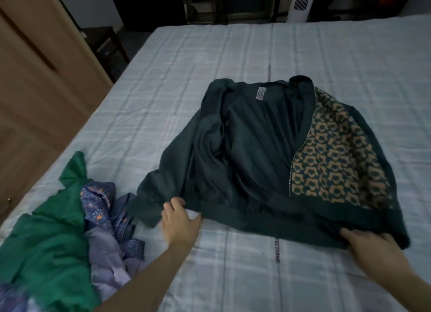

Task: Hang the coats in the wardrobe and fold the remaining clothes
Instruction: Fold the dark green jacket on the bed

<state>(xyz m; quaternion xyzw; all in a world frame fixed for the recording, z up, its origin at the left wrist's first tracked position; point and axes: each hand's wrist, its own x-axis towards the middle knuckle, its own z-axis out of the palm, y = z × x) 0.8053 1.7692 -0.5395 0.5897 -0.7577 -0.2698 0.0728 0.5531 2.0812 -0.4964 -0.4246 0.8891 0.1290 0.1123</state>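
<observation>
A dark green jacket (256, 148) lies unzipped on the bed (163, 78), patterned panel at 3 o'clock; the left hand (179, 220) and right hand (375, 248) pinch its hem.

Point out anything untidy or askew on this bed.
The green garment and blue floral cloth lie crumpled in a heap at the bed's left edge. The dark green zip jacket lies open, patterned lining exposed.

Plaid-sheeted bed (233, 55), open dark jacket (256, 153), green garment (46, 241), purple floral clothes (112, 218)
</observation>
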